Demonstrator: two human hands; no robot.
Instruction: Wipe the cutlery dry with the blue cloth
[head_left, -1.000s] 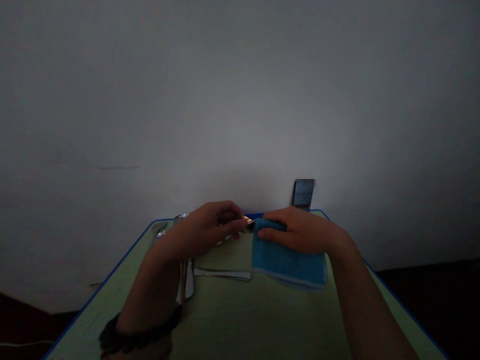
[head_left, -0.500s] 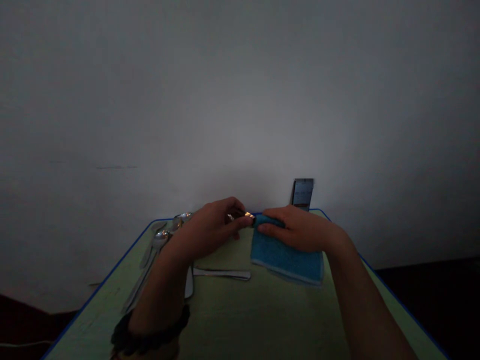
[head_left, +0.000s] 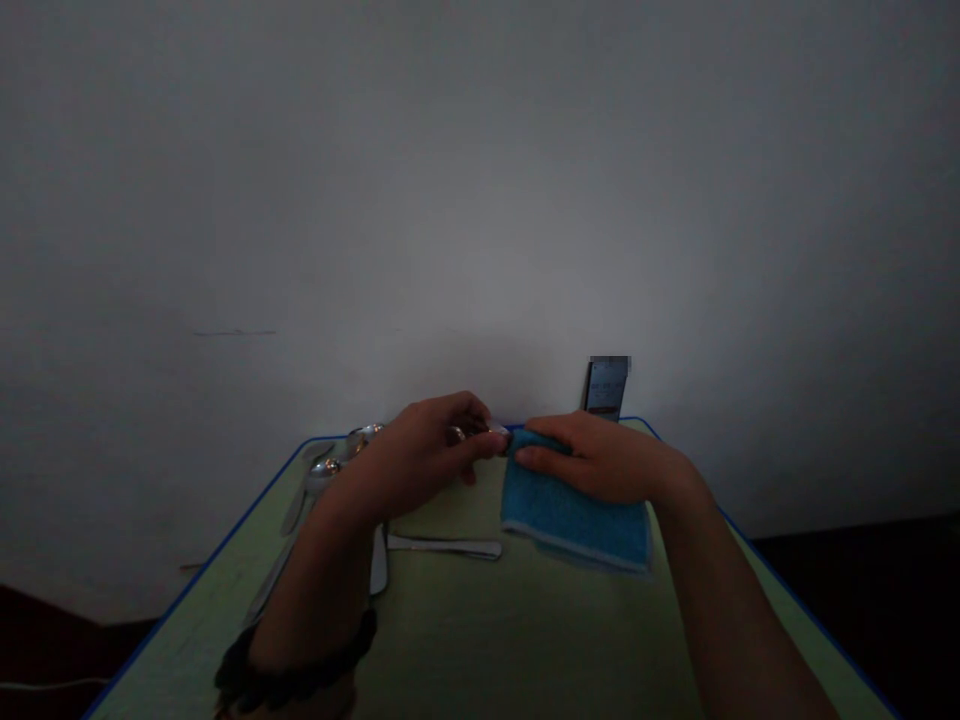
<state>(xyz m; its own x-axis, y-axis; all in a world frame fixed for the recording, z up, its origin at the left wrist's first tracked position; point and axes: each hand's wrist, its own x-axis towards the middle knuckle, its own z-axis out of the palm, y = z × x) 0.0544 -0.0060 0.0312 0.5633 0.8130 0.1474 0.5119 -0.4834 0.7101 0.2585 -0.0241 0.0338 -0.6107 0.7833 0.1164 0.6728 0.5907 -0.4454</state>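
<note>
My left hand (head_left: 427,445) is closed on a shiny piece of metal cutlery (head_left: 496,428). Most of that piece is covered by my fingers, so I cannot tell its exact kind. My right hand (head_left: 600,455) grips a folded blue cloth (head_left: 574,520) with a pale edge, thumb on top. The cloth's upper left corner meets the end of the cutlery between my two hands. Below my left hand, a metal handle (head_left: 446,546) lies crosswise on the table, beside another broad, flat handle (head_left: 379,565).
Several spoons lie on the table's left side, with one shiny bowl (head_left: 325,468) beside my left forearm. The pale green table (head_left: 525,640) has a blue edge. A phone (head_left: 604,388) leans against the grey wall (head_left: 480,200) at the back right.
The cutlery has turned slightly in my left hand and its bright glint has faded. The cloth's lower edge has shifted a little. Both hands stay nearly in place.
</note>
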